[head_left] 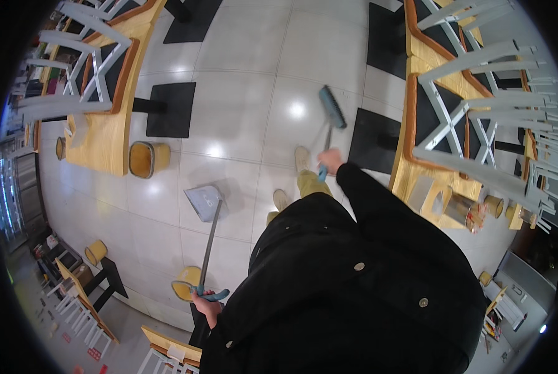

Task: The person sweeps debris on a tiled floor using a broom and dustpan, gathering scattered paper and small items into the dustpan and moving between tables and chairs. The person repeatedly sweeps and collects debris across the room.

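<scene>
I see light-wood tables [109, 143] left and right. The left hand [209, 305] grips a grey long-handled dustpan [204, 202]; the right hand [331, 161], a blue-grey broom [332, 107].

My broom [332, 107] is blue-grey; my dustpan [204, 201], pale grey with a blue handle [221, 295]; my jacket [354, 305], plain black; my trousers [310, 183], mustard; floor tiles [235, 50], pale grey, gridded; bin [162, 159], yellow.
</scene>
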The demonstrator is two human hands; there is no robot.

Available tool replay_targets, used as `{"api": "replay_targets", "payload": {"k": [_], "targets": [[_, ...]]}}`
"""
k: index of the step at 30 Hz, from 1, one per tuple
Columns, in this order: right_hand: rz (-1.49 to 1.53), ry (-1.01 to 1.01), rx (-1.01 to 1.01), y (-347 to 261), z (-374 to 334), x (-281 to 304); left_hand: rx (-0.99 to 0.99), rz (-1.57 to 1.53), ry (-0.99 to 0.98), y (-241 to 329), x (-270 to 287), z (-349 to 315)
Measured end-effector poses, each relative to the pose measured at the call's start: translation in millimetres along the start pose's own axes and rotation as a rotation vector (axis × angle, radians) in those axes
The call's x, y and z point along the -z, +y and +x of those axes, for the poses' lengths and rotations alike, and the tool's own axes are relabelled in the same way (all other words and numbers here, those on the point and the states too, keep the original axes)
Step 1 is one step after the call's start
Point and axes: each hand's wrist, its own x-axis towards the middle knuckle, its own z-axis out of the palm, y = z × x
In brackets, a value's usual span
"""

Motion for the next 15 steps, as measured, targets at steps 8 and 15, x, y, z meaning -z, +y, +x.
{"api": "replay_targets", "payload": {"k": [8, 15], "targets": [[0.657, -0.332, -0.299, -80.8, -41.9, 26.8, -0.006, 0.048, 0.003, -1.3, -111.1, -69.0], [0.840, -0.010, -0.460, -58.5, -34.1, 115.2, 0.055, 0.024, -0.010, 2.4, -186.3, -94.6]]}}
